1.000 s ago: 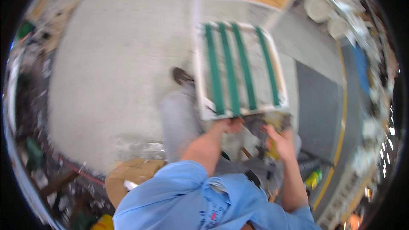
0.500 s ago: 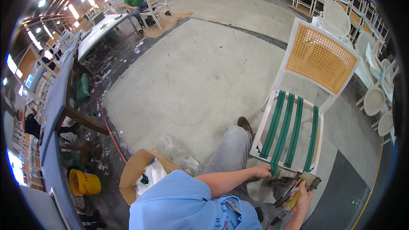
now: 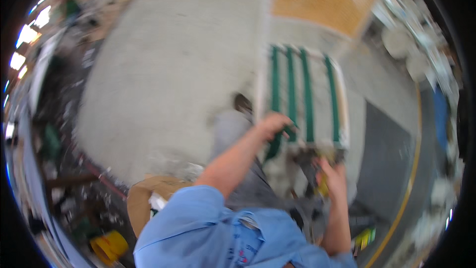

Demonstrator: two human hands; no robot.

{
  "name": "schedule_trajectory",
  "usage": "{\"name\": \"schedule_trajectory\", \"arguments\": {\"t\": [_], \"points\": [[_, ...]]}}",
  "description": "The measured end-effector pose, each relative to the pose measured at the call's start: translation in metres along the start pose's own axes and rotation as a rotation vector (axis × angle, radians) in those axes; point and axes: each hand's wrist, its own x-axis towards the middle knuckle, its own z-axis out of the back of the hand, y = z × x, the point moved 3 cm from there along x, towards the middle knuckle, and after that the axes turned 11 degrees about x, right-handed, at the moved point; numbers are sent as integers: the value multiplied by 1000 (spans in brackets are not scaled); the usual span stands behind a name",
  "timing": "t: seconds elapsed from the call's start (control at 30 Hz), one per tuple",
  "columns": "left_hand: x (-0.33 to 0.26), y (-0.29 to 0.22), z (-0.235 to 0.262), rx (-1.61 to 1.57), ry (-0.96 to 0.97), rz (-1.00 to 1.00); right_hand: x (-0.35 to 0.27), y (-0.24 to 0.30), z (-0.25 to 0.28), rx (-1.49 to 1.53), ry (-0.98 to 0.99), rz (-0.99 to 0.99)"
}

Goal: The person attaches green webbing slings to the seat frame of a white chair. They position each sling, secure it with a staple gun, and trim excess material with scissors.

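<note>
My left hand (image 3: 274,123) is closed around a green strap (image 3: 275,141) at the near edge of the white chair frame (image 3: 303,101). My right hand (image 3: 333,177) grips a yellow-handled tool (image 3: 323,184) just below it. 4 straps cross the seat; a yellow bucket (image 3: 110,246) sits well apart on the concrete floor (image 3: 163,79).

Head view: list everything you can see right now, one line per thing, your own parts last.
chair frame: one, white with a tan woven back, centre right on the floor
webbing straps: four, green, running along the chair seat
concrete floor: one, grey, most of the view
round cardboard piece: one, brown, lower left by the person
bucket: one, yellow, bottom left
stacked chairs: several, white, blurred, upper right
left hand: one, on the leftmost green strap at the seat's near edge
right hand: one, holding a yellow-handled tool below the seat; blurred
sleeves: light blue, bottom centre
</note>
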Motion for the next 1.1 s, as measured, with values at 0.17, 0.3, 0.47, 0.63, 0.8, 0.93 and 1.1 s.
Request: {"name": "schedule_trajectory", "arguments": {"t": [0.17,0.3,0.47,0.63,0.8,0.93,1.1], "points": [[8,1,6,-296,1,77,27,1,-27,-79,58,-72],[5,0,8,-360,11,134,39,-7,-43,-133,51,-134],[4,5,14,-361,0,140,47,-12,-56,-183,74,-153],[4,6,13,-352,7,133,51,-19,-58,-244,78,-151],[6,8,16,-350,-8,114,50,-9,-64,-281,105,-157],[8,4,9,-376,10,125,53,-18,-68,-317,94,-165],[7,10,14,-387,11,119,46,-12,-78,-297,115,-146]]}}
